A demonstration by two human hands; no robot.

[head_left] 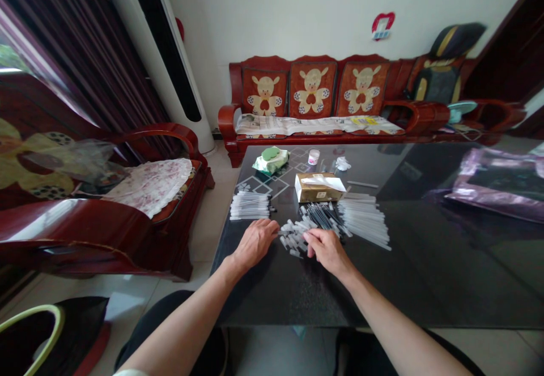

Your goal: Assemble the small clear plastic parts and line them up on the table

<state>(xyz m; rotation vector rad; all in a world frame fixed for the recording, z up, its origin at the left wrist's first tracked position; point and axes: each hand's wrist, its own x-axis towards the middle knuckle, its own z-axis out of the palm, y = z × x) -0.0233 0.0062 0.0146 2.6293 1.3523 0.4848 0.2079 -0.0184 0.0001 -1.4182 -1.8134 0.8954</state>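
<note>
My left hand [257,242] is closed in a pinch at the left edge of a loose heap of short translucent pen caps [293,242]. A pale tip shows at its fingertips, too small to name. Over the right side of that heap, my right hand [328,249] is also pinched, and its fingers hide what they hold. Black pen refills [321,216] lie just beyond the caps. To their right is a spread of long translucent pen barrels [364,217]. Beyond my left hand, white pens with dark ends [250,205] lie in a neat row.
A tissue box [319,188] stands behind the refills. Farther back on the dark table [408,274] are a green wipes pack [272,161], a small white tub [314,157] and crumpled tissue [342,163]. A purple plastic-wrapped package [497,186] lies at the right.
</note>
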